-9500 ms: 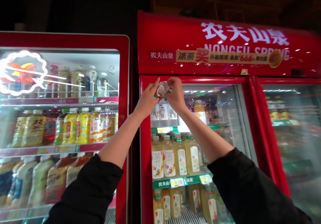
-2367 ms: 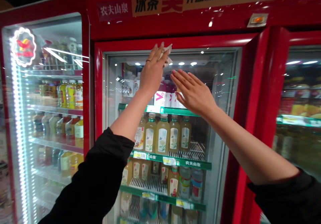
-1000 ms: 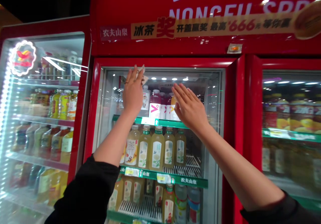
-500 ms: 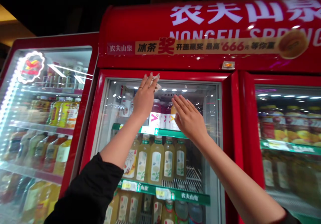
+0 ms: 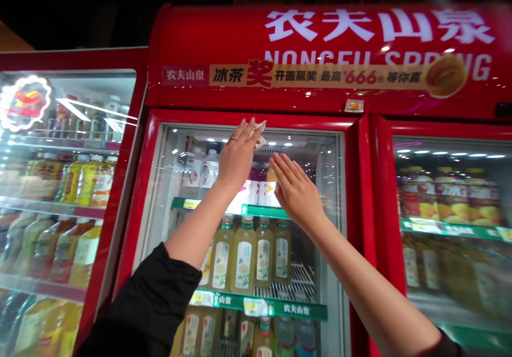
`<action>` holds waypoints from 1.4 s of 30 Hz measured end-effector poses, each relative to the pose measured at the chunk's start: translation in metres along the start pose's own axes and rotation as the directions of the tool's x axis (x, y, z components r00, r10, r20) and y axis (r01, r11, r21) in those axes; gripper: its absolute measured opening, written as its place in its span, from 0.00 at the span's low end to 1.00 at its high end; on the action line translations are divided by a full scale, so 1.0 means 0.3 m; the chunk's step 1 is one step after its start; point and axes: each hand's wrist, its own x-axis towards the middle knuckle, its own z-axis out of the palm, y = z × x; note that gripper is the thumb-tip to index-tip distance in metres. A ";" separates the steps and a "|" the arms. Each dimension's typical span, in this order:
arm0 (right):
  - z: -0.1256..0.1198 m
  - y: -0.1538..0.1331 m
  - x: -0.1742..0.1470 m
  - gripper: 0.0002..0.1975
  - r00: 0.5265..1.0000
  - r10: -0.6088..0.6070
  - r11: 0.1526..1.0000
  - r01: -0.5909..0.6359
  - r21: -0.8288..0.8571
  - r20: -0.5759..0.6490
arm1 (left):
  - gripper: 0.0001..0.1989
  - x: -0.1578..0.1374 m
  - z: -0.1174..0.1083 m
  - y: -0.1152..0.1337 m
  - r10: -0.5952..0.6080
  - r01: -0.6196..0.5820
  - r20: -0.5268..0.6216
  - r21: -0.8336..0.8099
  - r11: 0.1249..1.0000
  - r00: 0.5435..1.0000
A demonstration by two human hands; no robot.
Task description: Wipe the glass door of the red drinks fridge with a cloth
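Note:
My left hand [image 5: 237,157] is raised to the upper part of the middle glass door [image 5: 328,186], its fingers pointing up. It holds a crumpled white tissue [image 5: 260,129] against the glass, mostly hidden behind the fingers. To its right, my right hand [image 5: 298,186] is lifted with fingers straight and side by side, and nothing shows in it. Whether its fingertips touch the glass I cannot tell. Behind the glass, bottles with pale labels [image 5: 243,264] line the middle shelf; my hands partly cover the upper-shelf bottles [image 5: 270,184].
A red frame [image 5: 248,116] surrounds the glass, below a red sign panel [image 5: 208,37] with a promotional strip [image 5: 304,76]. Another lit drinks fridge [image 5: 142,74] stands at the left. At the right is a further glass door [image 5: 380,186] with bottles behind it.
My left hand has slid a little to the right across the glass with the tissue. My right hand has barely shifted. The view has turned slightly right.

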 end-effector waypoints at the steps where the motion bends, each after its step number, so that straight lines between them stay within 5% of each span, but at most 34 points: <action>1: -0.006 0.001 -0.011 0.47 1.000 -0.002 1.000 0.002 -0.008 0.014 | 0.35 -0.016 0.005 0.008 -0.023 0.023 -0.009 -0.005 1.000 1.000; 5: -0.029 0.001 -0.066 0.47 0.998 -0.001 0.999 0.003 -0.041 0.058 | 0.36 -0.078 0.046 0.087 0.037 -0.035 0.027 -0.055 0.998 0.999; 9: -0.042 -0.006 -0.100 0.46 0.996 0.035 0.996 -0.028 -0.084 0.082 | 0.38 -0.021 0.077 0.150 0.183 -0.176 0.068 -0.101 0.979 0.981; 13: -0.050 -0.013 -0.099 0.46 0.993 0.059 0.993 -0.048 -0.105 0.101 | 0.37 0.066 0.067 0.134 0.129 -0.123 0.045 -0.102 0.987 0.991; 18: -0.053 -0.016 -0.102 0.43 0.986 0.080 0.992 -0.064 -0.113 0.144 | 0.37 -0.009 0.058 0.121 0.047 -0.046 0.012 -0.108 0.993 0.999; 21: -0.048 -0.019 -0.111 0.42 0.989 0.077 0.992 -0.063 -0.110 0.124 | 0.39 -0.049 0.069 0.150 0.142 -0.134 0.051 -0.128 0.983 0.989; 25: -0.048 -0.021 -0.122 0.43 0.991 0.087 0.992 -0.077 -0.095 0.106 | 0.37 0.022 0.072 0.177 0.290 -0.269 0.147 -0.144 0.952 0.946; 28: -0.053 -0.018 -0.130 0.44 0.988 0.088 0.994 -0.078 -0.081 0.124 | 0.40 0.084 0.058 0.162 0.268 -0.249 0.151 -0.133 0.959 0.952; 34: -0.076 0.019 -0.141 0.39 0.987 0.021 0.996 -0.007 -0.084 0.158 | 0.40 -0.003 0.064 0.153 0.069 -0.065 0.033 -0.128 0.990 0.997; 37: -0.101 0.070 -0.140 0.33 0.975 -0.072 0.994 0.088 -0.066 0.211 | 0.41 -0.029 0.084 0.194 0.099 -0.093 0.040 -0.133 0.987 0.994; 42: -0.139 0.142 -0.140 0.34 0.941 -0.177 0.982 0.187 -0.006 0.289 | 0.40 0.067 0.088 0.237 0.214 -0.194 0.149 -0.137 0.971 0.965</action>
